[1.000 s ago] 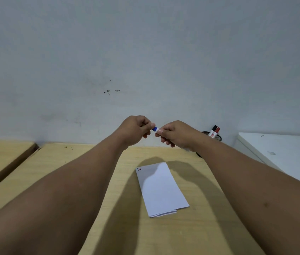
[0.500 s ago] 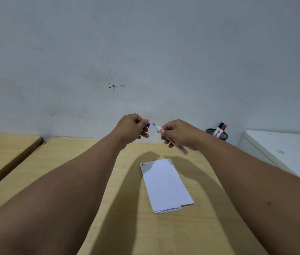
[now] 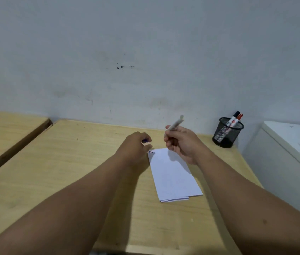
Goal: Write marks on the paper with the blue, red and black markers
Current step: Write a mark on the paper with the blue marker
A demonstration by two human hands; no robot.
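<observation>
Right hand (image 3: 181,142) grip pinches uncapped blue marker (image 3: 176,123), tip hidden. Left hand (image 3: 136,146) grip closed round blue cap (image 3: 145,141). Paper (image 3: 173,175) on bench (image 3: 53,162), just below both grips. Step: start blue mark. Next: lower tip to paper, near marks at top-left corner (image 3: 151,152).

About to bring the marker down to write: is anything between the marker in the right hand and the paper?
Nothing visible. The right hand holds the marker above the far end of the paper, whose surface is bare apart from small marks at its far left corner. The left hand sits at that corner's edge, off the sheet's middle.
</observation>
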